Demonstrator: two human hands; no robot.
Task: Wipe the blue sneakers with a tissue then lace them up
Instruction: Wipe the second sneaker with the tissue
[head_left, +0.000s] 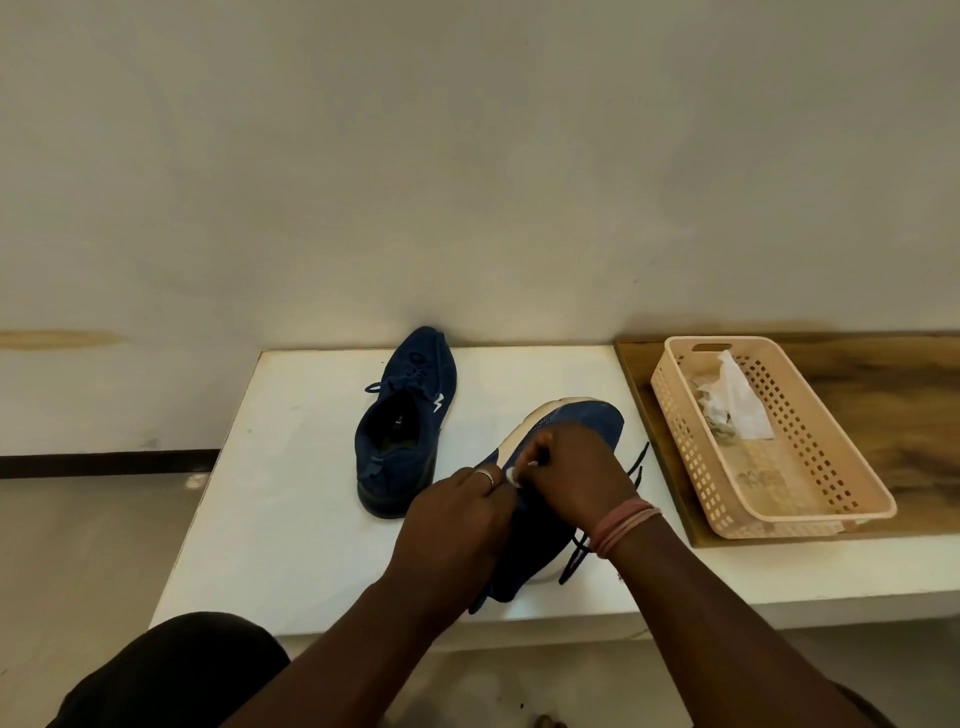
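Observation:
Two blue sneakers lie on a white table. The far sneaker stands upright, laced, toe pointing away. The near sneaker is tipped on its side, white sole facing left, and both hands cover its middle. My left hand presses on the sneaker, a ring on one finger. My right hand pinches a dark lace near the eyelets; loose lace ends trail to the right of the shoe. A small white bit shows between my two hands; I cannot tell what it is.
A beige perforated plastic basket sits on a wooden board at the right, holding crumpled used tissues. A plain wall rises just behind the table. My dark-clothed knee is below the table's front edge.

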